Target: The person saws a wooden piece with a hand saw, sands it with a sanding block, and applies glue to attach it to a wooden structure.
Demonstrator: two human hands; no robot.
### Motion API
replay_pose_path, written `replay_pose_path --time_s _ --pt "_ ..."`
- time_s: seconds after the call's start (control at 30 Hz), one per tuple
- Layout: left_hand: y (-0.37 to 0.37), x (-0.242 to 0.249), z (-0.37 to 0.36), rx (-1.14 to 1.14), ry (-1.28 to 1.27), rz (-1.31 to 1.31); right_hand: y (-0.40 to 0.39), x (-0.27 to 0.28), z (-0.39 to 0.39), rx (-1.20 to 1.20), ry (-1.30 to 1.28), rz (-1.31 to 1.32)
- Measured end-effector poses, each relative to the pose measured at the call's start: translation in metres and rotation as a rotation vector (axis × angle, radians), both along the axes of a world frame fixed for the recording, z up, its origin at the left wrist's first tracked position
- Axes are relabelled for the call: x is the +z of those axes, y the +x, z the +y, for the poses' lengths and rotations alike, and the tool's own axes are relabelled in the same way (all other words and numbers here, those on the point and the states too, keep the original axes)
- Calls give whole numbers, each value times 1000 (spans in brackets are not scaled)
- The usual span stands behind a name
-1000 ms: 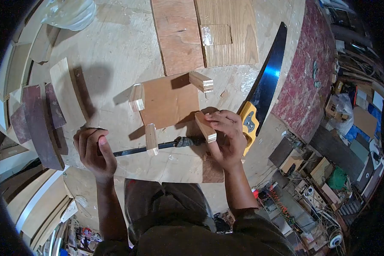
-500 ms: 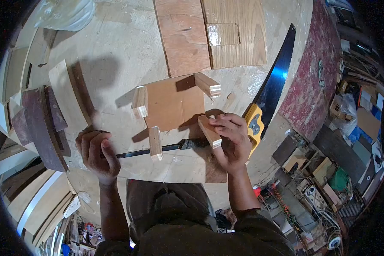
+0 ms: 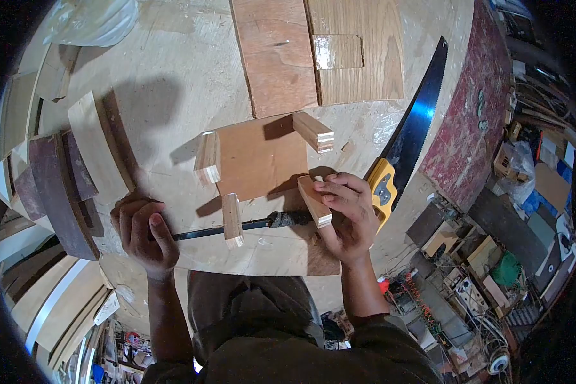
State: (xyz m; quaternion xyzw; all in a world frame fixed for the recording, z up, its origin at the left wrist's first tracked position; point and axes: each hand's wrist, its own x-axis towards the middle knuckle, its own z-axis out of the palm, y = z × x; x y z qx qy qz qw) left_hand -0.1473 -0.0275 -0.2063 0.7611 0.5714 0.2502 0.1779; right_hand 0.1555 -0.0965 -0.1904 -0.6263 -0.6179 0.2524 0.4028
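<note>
A thin brown panel (image 3: 262, 157) lies on the work table with a short laminated wood block standing at each corner. My right hand (image 3: 349, 217) is closed around the near right wood block (image 3: 314, 201), fingers on its upper part and thumb low beside it. My left hand (image 3: 146, 233) has its fingers curled in, beside the left end of a dark narrow bar (image 3: 205, 233); whether it grips the bar or something small is hidden. The bar passes behind the near left block (image 3: 232, 221) to a black wrapped part (image 3: 287, 219). The far blocks (image 3: 208, 158) (image 3: 313, 132) stand untouched.
A yellow-handled handsaw (image 3: 413, 125) lies right of my right hand. Flat boards (image 3: 276, 57) (image 3: 377, 83) lie beyond the panel. Curved-looking wood strips (image 3: 99, 144) (image 3: 61, 192) are at left, near a white plastic bag (image 3: 99, 19). Cluttered scraps (image 3: 486, 256) fill the right side.
The whole view has shifted very slightly. Both hands, the blocks and the panel keep practically the same positions relative to each other.
</note>
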Motion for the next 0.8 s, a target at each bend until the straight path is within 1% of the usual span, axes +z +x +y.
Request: replay_pose_path --time_s 0.4,0.47,0.6,0.67,0.8 --pt "2 -1 0 13 10 -32 0 -3 -1 -15 10 7" --pt "2 -1 0 20 11 -37 3 -3 -3 45 -26 -6" --pt "0 -1 0 4 6 -26 2 -3 -3 50 -34 -35" --pt "0 -1 0 0 5 -25 -1 -3 -1 -12 -7 -14" --pt "1 -1 0 -4 11 -25 -1 -2 0 -15 -22 -16"
